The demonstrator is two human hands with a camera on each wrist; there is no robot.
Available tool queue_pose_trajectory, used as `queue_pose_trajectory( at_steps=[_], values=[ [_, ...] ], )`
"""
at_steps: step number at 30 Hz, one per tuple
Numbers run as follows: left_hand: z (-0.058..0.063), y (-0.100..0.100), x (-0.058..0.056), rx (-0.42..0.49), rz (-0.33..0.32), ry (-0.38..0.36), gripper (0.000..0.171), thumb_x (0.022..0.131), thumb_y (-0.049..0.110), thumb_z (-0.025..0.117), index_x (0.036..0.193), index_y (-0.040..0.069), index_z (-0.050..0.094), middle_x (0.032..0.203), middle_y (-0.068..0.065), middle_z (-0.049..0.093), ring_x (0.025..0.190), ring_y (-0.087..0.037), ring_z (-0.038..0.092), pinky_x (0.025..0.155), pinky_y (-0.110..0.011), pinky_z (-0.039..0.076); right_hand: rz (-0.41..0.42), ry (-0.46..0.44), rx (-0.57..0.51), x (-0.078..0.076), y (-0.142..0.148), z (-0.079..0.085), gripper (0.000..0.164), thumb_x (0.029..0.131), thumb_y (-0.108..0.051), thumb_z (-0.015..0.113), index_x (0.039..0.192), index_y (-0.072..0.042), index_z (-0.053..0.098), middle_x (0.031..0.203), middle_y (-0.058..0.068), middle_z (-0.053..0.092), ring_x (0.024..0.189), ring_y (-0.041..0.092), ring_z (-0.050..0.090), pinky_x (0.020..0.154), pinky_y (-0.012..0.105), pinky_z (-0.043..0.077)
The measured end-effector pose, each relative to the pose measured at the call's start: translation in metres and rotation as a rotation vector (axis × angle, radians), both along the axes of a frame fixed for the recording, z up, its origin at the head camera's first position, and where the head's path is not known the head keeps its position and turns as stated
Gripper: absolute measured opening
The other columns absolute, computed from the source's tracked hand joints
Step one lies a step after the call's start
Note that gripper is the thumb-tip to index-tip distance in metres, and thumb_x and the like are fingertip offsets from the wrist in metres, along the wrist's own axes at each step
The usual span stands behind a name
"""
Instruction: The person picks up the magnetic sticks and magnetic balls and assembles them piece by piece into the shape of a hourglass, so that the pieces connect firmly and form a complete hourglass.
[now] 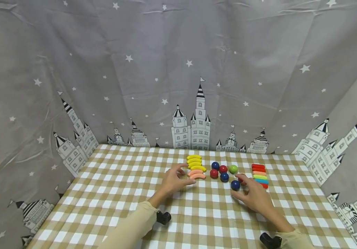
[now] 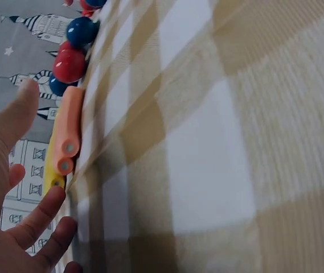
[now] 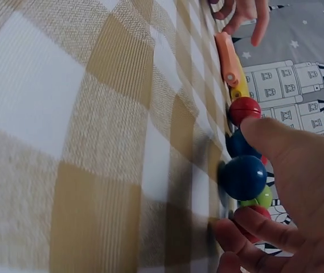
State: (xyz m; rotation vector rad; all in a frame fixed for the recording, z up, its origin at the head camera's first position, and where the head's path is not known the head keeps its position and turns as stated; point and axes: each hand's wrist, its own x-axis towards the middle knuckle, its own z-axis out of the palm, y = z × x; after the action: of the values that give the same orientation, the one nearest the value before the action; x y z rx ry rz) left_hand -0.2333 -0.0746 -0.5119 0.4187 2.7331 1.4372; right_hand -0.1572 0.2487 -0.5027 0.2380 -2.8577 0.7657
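Note:
My left hand (image 1: 172, 180) is beside the left ends of the curved pieces, its thumb and fingers spread and nothing in its grasp. Yellow banana-shaped pieces (image 1: 194, 161) lie stacked in a column, with orange curved pieces (image 1: 198, 176) at the near end. My right hand (image 1: 255, 195) reaches around a dark blue ball (image 3: 244, 177), thumb on one side and fingers on the other, with a gap at the thumb. Its fingertips overlap a red ball (image 3: 262, 212) in the right wrist view, partly hiding it.
Between the hands sit blue balls (image 1: 224, 177), red balls (image 1: 214, 173) and a green ball (image 1: 233, 169). Right of them, short coloured sticks (image 1: 261, 181) form a column. A checked cloth (image 1: 209, 221) covers the table; a grey castle-print curtain (image 1: 147, 86) hangs behind.

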Motion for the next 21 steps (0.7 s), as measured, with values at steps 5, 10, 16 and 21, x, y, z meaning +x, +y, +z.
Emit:
queue_pose_trajectory(
  at_steps=[5,10,16,21],
  values=[
    [-0.006,0.007,-0.001,-0.052,0.019,0.021,0.060,0.074,0.039,0.093,0.123,0.016,0.067,0.088,0.003,0.070,0.080,-0.012,0.062,0.082,-0.040,0.045,-0.056,-0.051,-0.041,-0.003,-0.005,-0.005,0.059,0.084,-0.035,0.085,0.134,-0.011,0.064,0.109,0.010,0.072,0.096,0.026,0.067,0.080,0.049,0.055],
    [-0.009,0.012,-0.003,-0.099,0.018,0.101,0.048,0.075,0.034,0.093,0.113,0.016,0.070,0.079,0.006,0.068,0.076,-0.011,0.060,0.084,-0.046,0.039,-0.090,-0.097,-0.058,-0.006,-0.008,-0.006,0.053,0.086,-0.033,0.084,0.130,-0.011,0.066,0.111,0.012,0.072,0.097,0.028,0.068,0.082,0.050,0.055],
    [-0.010,0.015,-0.003,-0.108,0.063,0.159,0.031,0.076,0.026,0.092,0.101,0.018,0.075,0.077,0.007,0.071,0.078,-0.013,0.065,0.083,-0.044,0.040,-0.124,-0.091,-0.077,-0.008,-0.008,-0.005,0.041,0.086,-0.027,0.085,0.120,-0.012,0.068,0.101,0.008,0.073,0.086,0.023,0.065,0.071,0.041,0.053],
    [-0.010,0.020,-0.004,-0.116,0.078,0.142,0.025,0.080,0.022,0.090,0.101,0.016,0.078,0.078,0.007,0.071,0.077,-0.012,0.064,0.082,-0.040,0.044,-0.148,-0.112,-0.099,-0.006,-0.006,-0.005,0.037,0.085,-0.024,0.085,0.115,-0.012,0.067,0.098,0.007,0.072,0.084,0.021,0.064,0.068,0.037,0.050]
  ],
)
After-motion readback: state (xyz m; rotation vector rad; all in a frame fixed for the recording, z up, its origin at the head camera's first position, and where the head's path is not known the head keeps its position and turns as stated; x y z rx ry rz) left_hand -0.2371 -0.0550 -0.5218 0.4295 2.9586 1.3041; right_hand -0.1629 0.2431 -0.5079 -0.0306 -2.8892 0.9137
